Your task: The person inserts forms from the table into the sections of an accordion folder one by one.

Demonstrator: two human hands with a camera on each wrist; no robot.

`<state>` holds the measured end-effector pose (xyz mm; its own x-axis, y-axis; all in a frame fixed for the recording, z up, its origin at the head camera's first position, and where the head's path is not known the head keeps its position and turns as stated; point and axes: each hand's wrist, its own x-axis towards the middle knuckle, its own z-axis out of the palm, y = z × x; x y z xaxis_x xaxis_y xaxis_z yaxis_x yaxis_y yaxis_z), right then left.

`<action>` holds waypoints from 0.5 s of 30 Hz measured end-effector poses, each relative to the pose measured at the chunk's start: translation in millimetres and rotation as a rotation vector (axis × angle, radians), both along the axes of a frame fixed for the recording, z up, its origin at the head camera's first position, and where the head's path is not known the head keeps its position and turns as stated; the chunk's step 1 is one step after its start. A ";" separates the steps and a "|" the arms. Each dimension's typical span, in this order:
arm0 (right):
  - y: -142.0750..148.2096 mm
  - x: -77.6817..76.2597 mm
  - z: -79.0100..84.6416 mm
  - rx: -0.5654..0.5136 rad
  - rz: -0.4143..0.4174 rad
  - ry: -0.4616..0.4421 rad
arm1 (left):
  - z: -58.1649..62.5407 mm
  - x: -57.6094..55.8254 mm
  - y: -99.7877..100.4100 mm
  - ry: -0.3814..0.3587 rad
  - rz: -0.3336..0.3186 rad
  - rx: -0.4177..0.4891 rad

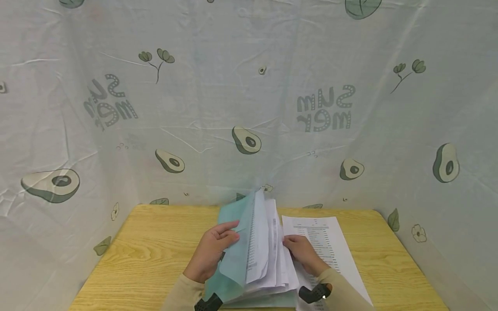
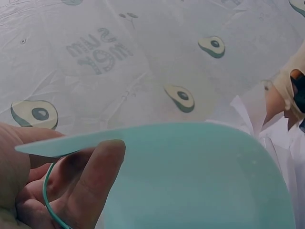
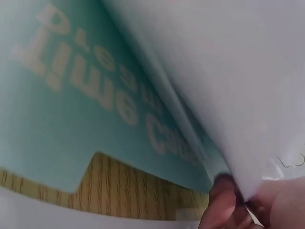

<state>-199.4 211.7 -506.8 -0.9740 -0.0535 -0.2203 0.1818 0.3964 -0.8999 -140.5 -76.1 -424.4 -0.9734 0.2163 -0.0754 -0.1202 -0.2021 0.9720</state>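
A teal folder (image 1: 236, 250) stands partly opened on the table, with a stack of loose white papers (image 1: 272, 246) fanned inside it. My left hand (image 1: 214, 248) grips the folder's cover on its left side. In the left wrist view the cover (image 2: 190, 167) lies between the thumb and fingers of that hand, and a thin teal loop (image 2: 46, 195) curves beside the fingers. My right hand (image 1: 303, 252) pinches the edge of the papers; in the right wrist view, fingertips (image 3: 221, 202) hold a white sheet (image 3: 228, 71) at its lower corner. Behind it shows the folder's printed lettering (image 3: 95, 86).
A printed sheet (image 1: 324, 235) lies flat on the wooden table (image 1: 148, 255), to the right of the folder and partly under my right forearm. A pale curtain (image 1: 210, 99) with avocado prints hangs behind the table and along both sides.
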 end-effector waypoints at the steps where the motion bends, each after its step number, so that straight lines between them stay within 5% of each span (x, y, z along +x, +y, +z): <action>1: 1.1 0.1 -0.1 0.005 -0.002 0.004 | 0.2 0.1 0.4 -0.003 0.002 0.002; 8: 21.7 1.0 12.0 0.062 0.016 0.003 | 0.9 0.6 0.9 -0.015 0.011 0.009; 15: 77.1 4.3 25.7 0.202 0.001 0.005 | -0.4 2.0 -1.1 -0.029 0.035 0.010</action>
<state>-195.1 288.7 -481.0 -0.9750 -0.0100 -0.2219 0.1769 0.5693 -0.8029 -138.5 -77.2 -424.8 -0.9779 0.1830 -0.1013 -0.1405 -0.2162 0.9662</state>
